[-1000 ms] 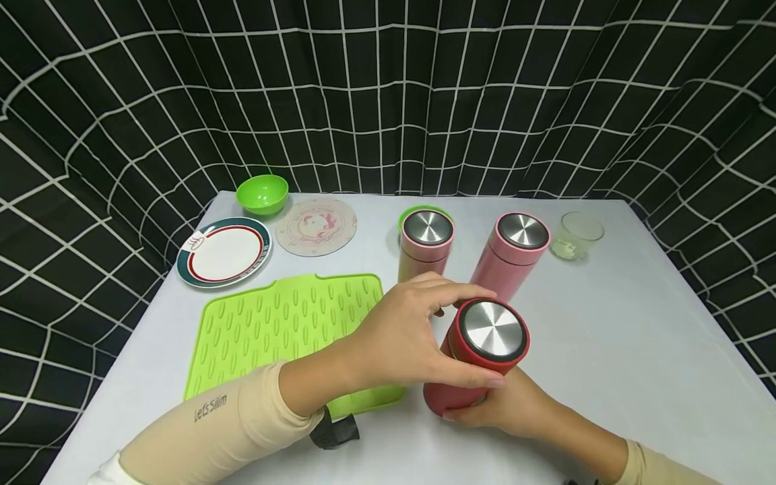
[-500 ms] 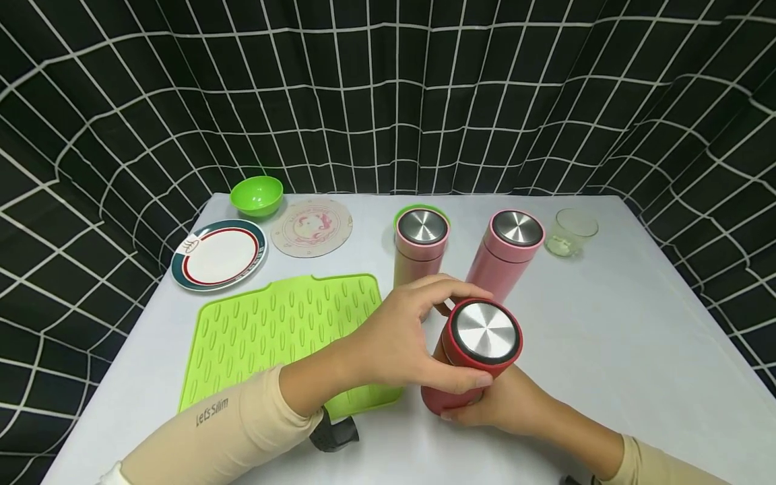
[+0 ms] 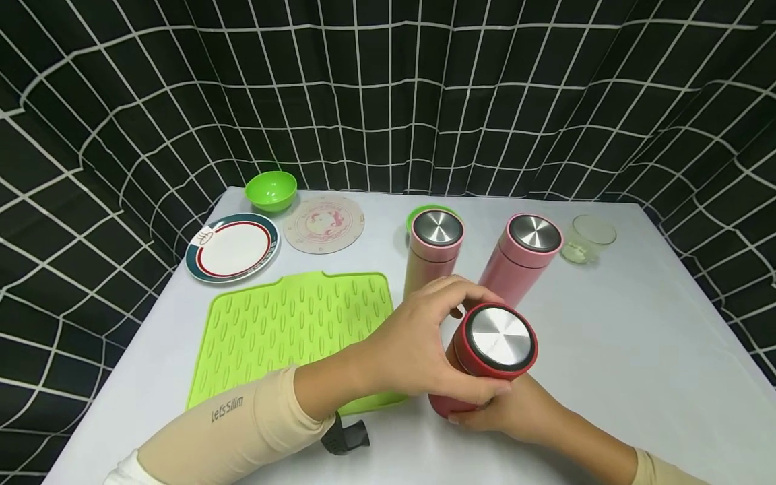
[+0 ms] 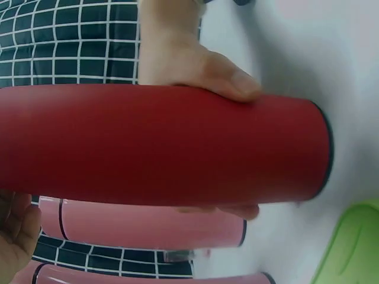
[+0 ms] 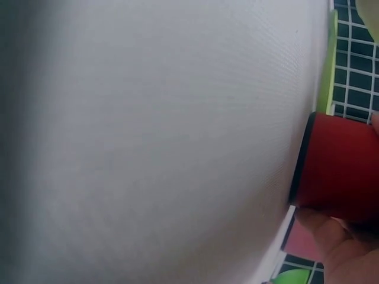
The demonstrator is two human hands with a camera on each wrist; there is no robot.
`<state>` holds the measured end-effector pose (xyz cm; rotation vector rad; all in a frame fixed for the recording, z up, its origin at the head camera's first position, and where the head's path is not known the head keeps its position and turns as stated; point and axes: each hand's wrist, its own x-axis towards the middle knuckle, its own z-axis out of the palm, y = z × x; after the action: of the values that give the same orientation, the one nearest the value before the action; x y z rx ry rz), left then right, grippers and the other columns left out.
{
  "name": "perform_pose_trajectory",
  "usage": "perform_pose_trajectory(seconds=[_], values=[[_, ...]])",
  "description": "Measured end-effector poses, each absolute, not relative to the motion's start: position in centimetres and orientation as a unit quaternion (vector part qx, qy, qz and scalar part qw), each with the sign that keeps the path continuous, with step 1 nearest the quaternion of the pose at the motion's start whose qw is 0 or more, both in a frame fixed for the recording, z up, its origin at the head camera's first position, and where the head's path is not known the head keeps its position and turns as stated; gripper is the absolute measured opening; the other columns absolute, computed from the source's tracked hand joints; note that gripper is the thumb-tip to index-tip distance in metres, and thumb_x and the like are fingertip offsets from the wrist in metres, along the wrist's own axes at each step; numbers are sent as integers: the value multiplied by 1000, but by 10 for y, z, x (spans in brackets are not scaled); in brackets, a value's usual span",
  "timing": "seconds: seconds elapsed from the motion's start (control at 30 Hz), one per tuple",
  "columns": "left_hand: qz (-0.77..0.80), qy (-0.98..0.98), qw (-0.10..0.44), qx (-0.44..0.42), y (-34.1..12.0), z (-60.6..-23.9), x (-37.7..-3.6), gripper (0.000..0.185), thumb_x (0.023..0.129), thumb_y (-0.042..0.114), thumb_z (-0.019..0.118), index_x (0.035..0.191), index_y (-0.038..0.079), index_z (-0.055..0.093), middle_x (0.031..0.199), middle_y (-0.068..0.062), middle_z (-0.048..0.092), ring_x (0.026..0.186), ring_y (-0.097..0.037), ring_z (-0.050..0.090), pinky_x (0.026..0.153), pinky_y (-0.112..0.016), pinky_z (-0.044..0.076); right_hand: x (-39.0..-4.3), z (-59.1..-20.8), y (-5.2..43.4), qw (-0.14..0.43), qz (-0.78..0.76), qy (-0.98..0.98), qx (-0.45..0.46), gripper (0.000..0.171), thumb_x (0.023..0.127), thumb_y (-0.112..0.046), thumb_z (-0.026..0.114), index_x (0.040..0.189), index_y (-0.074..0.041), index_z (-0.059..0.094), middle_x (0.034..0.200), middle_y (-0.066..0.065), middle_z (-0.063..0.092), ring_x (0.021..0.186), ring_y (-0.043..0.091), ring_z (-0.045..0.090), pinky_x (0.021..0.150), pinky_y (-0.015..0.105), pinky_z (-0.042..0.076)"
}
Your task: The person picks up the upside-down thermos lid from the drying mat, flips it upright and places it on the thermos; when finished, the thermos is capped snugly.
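Gripping the red bottle (image 3: pixel 485 364) near the table's (image 3: pixel 636 350) front, I have my left hand (image 3: pixel 418 347) curled round its cap and my right hand (image 3: pixel 515 411) clamped on its base. Bare tabletop opens to the right; two pink bottles (image 3: pixel 521 259) stand just behind, a green mat (image 3: pixel 285 330) close on the left

Person's forearms, lower frame: snug beige fabric sleeves to the wrists, hands bare; left sleeve (image 3: pixel 230 431) printed "Let's Slim"; black strapped wrist device (image 3: pixel 347 438) beneath left wrist.
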<state>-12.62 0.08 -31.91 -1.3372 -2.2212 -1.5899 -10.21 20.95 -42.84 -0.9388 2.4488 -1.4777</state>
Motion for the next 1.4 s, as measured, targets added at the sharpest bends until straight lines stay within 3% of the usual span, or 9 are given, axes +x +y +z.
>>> perform_pose_trajectory(seconds=[0.1,0.2,0.37,0.53,0.8,1.0,1.23,1.33,1.4], values=[[-514,-728,51,-450,0,-319,-126,68,65,25,89,125,15,58,112,12,59,105,-1,49,88,-21,46,-103,-429,209,58,-492,806,-325,50,69,-20,91,107,-24,59,97,-8,65,84,12,63,75,28,51],[-519,-732,24,-442,-2,-320,-123,78,66,26,89,133,16,50,120,10,54,111,-2,47,91,-22,45,-103,-430,209,40,-488,798,-351,48,69,-15,90,105,-24,60,92,-9,64,80,12,62,73,28,51],[-534,-728,12,-431,0,-320,-121,75,65,24,89,128,16,48,118,10,54,110,-1,49,93,-23,45,-104,-431,209,40,-499,791,-352,52,67,-9,90,106,-24,60,93,-9,65,80,12,62,72,28,51],[-534,-722,-11,-439,0,-319,-121,80,67,22,87,135,17,44,123,8,52,115,-1,47,98,-24,42,-103,-431,209,36,-496,792,-355,51,67,-6,89,105,-24,60,92,-9,64,78,12,61,69,28,52],[-552,-706,-36,-442,-2,-318,-125,76,68,19,87,132,14,47,120,8,55,111,-2,51,97,-25,44,-105,-429,205,55,-507,784,-353,50,67,-4,88,104,-22,61,93,-7,65,79,13,62,69,28,52],[-558,-700,-29,-445,-3,-322,-129,73,68,18,87,130,14,49,118,8,57,108,-3,53,95,-26,45,-106,-426,203,40,-510,781,-358,55,65,-3,90,107,-22,60,96,-7,65,82,13,62,72,28,52],[-573,-683,-5,-453,-2,-321,-126,81,67,14,86,134,8,41,126,2,54,117,-7,51,100,-29,43,-107,-427,204,41,-513,778,-359,55,65,0,89,106,-23,60,94,-7,65,81,13,63,71,28,53],[-552,-698,3,-457,-5,-318,-123,94,65,19,88,140,9,33,135,2,46,124,-7,44,103,-29,39,-106,-428,206,35,-508,776,-371,51,66,2,87,104,-22,61,90,-7,65,76,13,62,68,29,53],[-531,-719,14,-448,-4,-316,-122,95,62,27,91,138,12,35,133,5,45,124,-6,41,102,-27,39,-103,-428,206,30,-499,786,-362,52,66,-1,88,105,-24,60,91,-10,65,77,11,62,69,27,52]])
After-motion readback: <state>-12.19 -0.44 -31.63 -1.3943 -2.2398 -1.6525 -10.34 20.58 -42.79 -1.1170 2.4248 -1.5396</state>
